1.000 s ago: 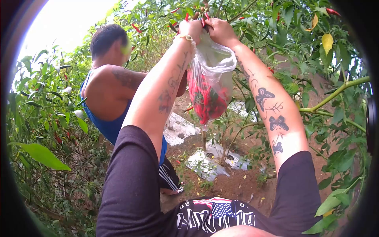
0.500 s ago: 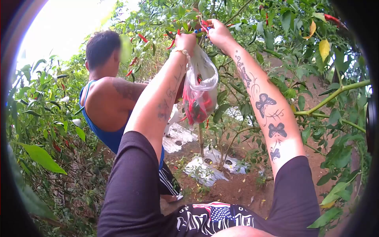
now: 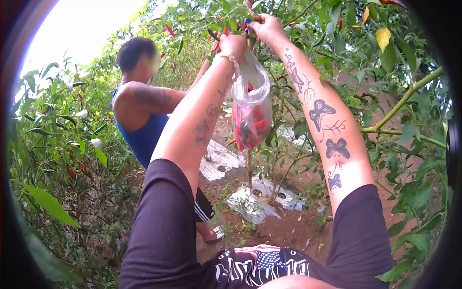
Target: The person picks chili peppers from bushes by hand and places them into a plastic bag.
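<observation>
High among the leaves, my left hand (image 3: 234, 45) has its fingers curled together at the pepper plant, and what they grip is hidden. A clear plastic bag (image 3: 252, 108) holding red and dark green peppers hangs beside my left wrist, just below that hand. To its right, my right hand (image 3: 267, 31), with blue nails, pinches at a red pepper (image 3: 245, 24) near the stems. The fingertips of both hands are close together. Another red pepper (image 3: 214, 46) hangs left of my left hand.
A co-worker (image 3: 139, 101) in a blue top stands at the left, arms raised toward the plants. A thick green branch (image 3: 404, 100) crosses on the right. White plastic sheeting (image 3: 252, 204) lies on the soil (image 3: 284, 231) below. Dense pepper foliage surrounds both sides.
Both hands have moved slightly up, and the bag has swung a little right. The co-worker has shifted right and turned, with a forearm now visible.
</observation>
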Motion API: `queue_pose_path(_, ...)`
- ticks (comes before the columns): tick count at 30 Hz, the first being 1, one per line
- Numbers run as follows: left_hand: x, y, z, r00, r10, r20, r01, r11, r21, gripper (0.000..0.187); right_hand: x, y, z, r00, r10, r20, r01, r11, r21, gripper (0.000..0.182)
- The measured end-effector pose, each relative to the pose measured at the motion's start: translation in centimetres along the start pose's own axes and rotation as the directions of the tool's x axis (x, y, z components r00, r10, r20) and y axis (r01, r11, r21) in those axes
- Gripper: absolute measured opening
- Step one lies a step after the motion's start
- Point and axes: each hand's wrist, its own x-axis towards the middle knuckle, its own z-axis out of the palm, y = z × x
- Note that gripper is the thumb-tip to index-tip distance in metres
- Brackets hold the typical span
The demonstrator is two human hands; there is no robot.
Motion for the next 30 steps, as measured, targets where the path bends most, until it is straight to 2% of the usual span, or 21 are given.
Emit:
queue_pose_path(1, 1.5, -1.5, 2.0, 0.984, 0.03, -0.174, -0.082, 0.952, -0.296, 0.026, 0.2, 0.4, -0.2, 0.998, -0.062, -0.003, 0.062, 0.998, 0.006, 0.027)
queue_pose_path(2, 2.3, -2.6, 3.1, 0.939, 0.002, -0.345, -0.203, 0.812, -0.548, 0.025, 0.3, 0.6, -0.3, 0.998, -0.055, -0.001, 0.055, 0.998, 0.002, 0.027)
queue_pose_path(3, -0.6, 0.4, -1.4, 0.934, -0.336, -0.119, 0.149, 0.67, -0.727, 0.022, 0.4, 0.8, -0.5, 0.991, -0.135, -0.008, 0.134, 0.986, -0.103, 0.027)
queue_pose_path(4, -0.9, 0.7, -2.3, 0.935, -0.336, -0.116, 0.15, 0.669, -0.728, 0.022, 0.6, 1.0, -0.8, 0.976, -0.217, -0.006, 0.211, 0.955, -0.208, 0.028)
queue_pose_path(5, -1.0, 0.7, -2.9, 0.925, -0.347, -0.156, 0.082, 0.583, -0.809, 0.025, 0.8, 1.4, -1.1, 0.978, -0.205, 0.033, 0.206, 0.943, -0.26, 0.028)
queue_pose_path(7, -1.3, 1.4, -4.1, 0.925, -0.338, -0.171, -0.031, 0.383, -0.923, 0.025, 0.3, 1.4, -1.8, 0.981, -0.187, 0.055, 0.195, 0.955, -0.224, 0.027)
queue_pose_path(8, -1.1, 1.6, -4.5, 0.926, -0.334, -0.176, -0.037, 0.381, -0.924, 0.025, 0.1, 1.2, -2.0, 0.981, -0.173, 0.082, 0.186, 0.965, -0.187, 0.027)
queue_pose_path(10, 0.5, 1.6, -4.1, 0.953, -0.289, 0.087, 0.16, 0.241, -0.957, 0.013, -1.5, -0.5, -2.3, 0.98, -0.171, 0.105, 0.19, 0.958, -0.215, 0.027)
queue_pose_path(11, 2.9, -0.7, -1.4, 0.99, -0.068, -0.121, -0.073, 0.484, -0.872, 0.012, -2.0, -0.7, -2.3, 0.978, -0.175, 0.115, 0.196, 0.96, -0.198, 0.024)
queue_pose_path(12, 3.2, -1.0, -1.2, 0.99, -0.062, -0.129, -0.083, 0.485, -0.871, 0.012, -2.0, -0.9, -2.4, 0.975, -0.184, 0.123, 0.205, 0.962, -0.183, 0.023)
queue_pose_path(14, 4.1, -1.1, -0.5, 0.99, 0.02, -0.137, -0.136, 0.308, -0.942, 0.014, -2.3, -0.8, -2.6, 0.969, -0.186, 0.16, 0.212, 0.964, -0.158, 0.021)
queue_pose_path(15, 2.0, 1.4, -3.3, 0.952, -0.188, 0.243, 0.27, 0.136, -0.953, 0.017, -2.5, -1.2, -2.8, 0.97, -0.144, 0.194, 0.178, 0.968, -0.174, 0.023)
queue_pose_path(16, 2.6, 1.2, -2.5, 0.95, -0.185, 0.25, 0.276, 0.132, -0.952, 0.017, -2.6, -1.3, -2.9, 0.969, -0.099, 0.227, 0.144, 0.971, -0.192, 0.024)
queue_pose_path(17, 3.5, 1.0, -2.0, 0.943, -0.16, 0.292, 0.304, 0.059, -0.951, 0.018, -2.5, -1.3, -2.9, 0.97, -0.096, 0.224, 0.141, 0.97, -0.196, 0.024)
queue_pose_path(19, 3.3, 1.6, -1.8, 0.93, -0.105, 0.353, 0.342, -0.107, -0.934, 0.019, -2.3, -0.8, -2.7, 0.971, -0.078, 0.225, 0.089, 0.995, -0.038, 0.023)
queue_pose_path(20, 3.2, 1.8, -1.6, 0.928, -0.108, 0.357, 0.346, -0.11, -0.932, 0.019, -2.2, -0.4, -2.7, 0.971, -0.073, 0.229, 0.085, 0.996, -0.039, 0.023)
queue_pose_path(22, 3.3, 1.9, -1.1, 0.926, 0.021, 0.378, 0.371, -0.245, -0.896, 0.02, -2.0, 0.0, -2.8, 0.977, -0.035, 0.212, 0.046, 0.998, -0.048, 0.023)
queue_pose_path(26, 2.5, 2.0, -0.5, 0.924, -0.085, 0.373, 0.346, -0.23, -0.91, 0.02, -1.3, 1.6, -2.9, 0.982, -0.089, 0.164, 0.096, 0.995, -0.036, 0.023)
queue_pose_path(28, 0.0, 4.0, -1.4, 0.931, -0.146, 0.334, 0.32, -0.109, -0.941, 0.018, -2.1, 2.2, -3.9, 0.976, -0.128, 0.178, 0.152, 0.979, -0.132, 0.022)
queue_pose_path(29, 1.6, 2.8, -0.1, 0.93, -0.031, 0.367, 0.36, -0.138, -0.923, 0.02, -2.4, 2.3, -3.8, 0.976, -0.17, 0.136, 0.197, 0.956, -0.216, 0.021)
queue_pose_path(30, 1.9, 2.6, -0.5, 0.895, -0.008, 0.446, 0.442, -0.128, -0.888, 0.021, -2.4, 2.2, -4.0, 0.979, -0.165, 0.12, 0.189, 0.956, -0.225, 0.021)
